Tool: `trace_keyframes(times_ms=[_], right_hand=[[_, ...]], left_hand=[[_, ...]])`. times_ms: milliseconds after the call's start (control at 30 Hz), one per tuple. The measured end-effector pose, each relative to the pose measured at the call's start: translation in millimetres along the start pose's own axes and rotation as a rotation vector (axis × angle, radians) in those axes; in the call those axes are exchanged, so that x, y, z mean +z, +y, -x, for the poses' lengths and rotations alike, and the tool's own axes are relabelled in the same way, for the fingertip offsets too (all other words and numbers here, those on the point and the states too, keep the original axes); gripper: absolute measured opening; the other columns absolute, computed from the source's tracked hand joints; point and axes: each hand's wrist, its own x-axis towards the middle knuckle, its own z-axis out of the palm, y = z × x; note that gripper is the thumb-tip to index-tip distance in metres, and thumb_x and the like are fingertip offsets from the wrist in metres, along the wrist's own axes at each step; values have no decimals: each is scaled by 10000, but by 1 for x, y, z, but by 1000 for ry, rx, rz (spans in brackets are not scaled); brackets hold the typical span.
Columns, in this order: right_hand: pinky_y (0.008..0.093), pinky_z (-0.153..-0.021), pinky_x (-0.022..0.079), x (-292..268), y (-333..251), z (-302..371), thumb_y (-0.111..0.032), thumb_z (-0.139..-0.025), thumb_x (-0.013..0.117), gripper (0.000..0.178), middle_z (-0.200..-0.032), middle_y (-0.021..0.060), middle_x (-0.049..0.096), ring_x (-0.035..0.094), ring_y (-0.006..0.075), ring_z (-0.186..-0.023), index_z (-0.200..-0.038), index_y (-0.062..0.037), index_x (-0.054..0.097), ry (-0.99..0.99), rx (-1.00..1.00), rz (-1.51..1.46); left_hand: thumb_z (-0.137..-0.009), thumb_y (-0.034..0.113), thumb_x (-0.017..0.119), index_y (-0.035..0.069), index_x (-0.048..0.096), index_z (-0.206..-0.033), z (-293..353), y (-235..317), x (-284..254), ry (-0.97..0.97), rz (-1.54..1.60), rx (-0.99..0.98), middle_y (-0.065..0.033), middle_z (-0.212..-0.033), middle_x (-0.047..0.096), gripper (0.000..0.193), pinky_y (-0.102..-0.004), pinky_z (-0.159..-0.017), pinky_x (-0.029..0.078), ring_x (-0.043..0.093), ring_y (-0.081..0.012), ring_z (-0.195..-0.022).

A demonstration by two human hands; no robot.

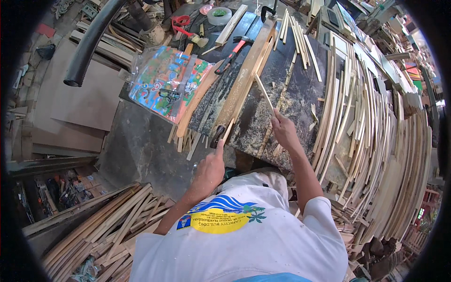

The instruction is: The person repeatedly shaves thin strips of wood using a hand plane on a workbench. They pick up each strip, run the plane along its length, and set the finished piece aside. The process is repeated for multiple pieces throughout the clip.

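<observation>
My right hand (pixel 284 129) is closed round the near end of a thin wooden strip (pixel 264 94), which slants up and left over the dark, sawdust-covered workbench (pixel 253 134). The strip's far tip reaches the long wooden board (pixel 242 77) running along the bench. My left hand (pixel 209 171) is at the bench's near edge, index finger stretched out and the other fingers curled, holding nothing that I can see. Its fingertip is at the near end of a narrow strip (pixel 229 130) beside the board. A dark clamp (pixel 217 136) sits at the board's near end, and another clamp (pixel 268 12) at its far end.
A red-and-black hammer (pixel 233 55), a paint brush (pixel 199 40) and a roll of clear tape (pixel 219 16) lie on the bench's left half. A colourful plastic sheet (pixel 162 84) covers its left corner. Many strips (pixel 361 113) are stacked at right, others (pixel 103 230) lower left.
</observation>
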Motion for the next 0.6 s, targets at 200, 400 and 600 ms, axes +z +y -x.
trace_keyframes(times_ms=[200,400,600], right_hand=[[424,-752,528,-14,-6,-31,-286,-1108,529,475,-822,191,674,676,285,-765,-1526,-69,592,-16,-3,22],[451,-853,550,-24,15,-87,-323,-1100,525,485,-917,267,704,717,441,-901,-1517,-85,595,50,-78,54],[423,-786,540,-24,17,-86,-313,-1103,540,488,-864,214,676,684,288,-785,-1527,-75,590,9,-124,32]], left_hand=[[-1022,60,492,9,360,-1625,-34,4,2,30,-54,32,-332,-1028,728,620,-632,-824,576,724,-542,-959],[-1028,68,505,-22,378,-1601,-77,24,-9,90,-109,96,-316,-1004,742,593,-607,-819,592,743,-512,-947],[-1021,63,522,-20,378,-1601,-90,35,-14,108,-148,95,-304,-946,751,603,-590,-808,598,757,-485,-925]])
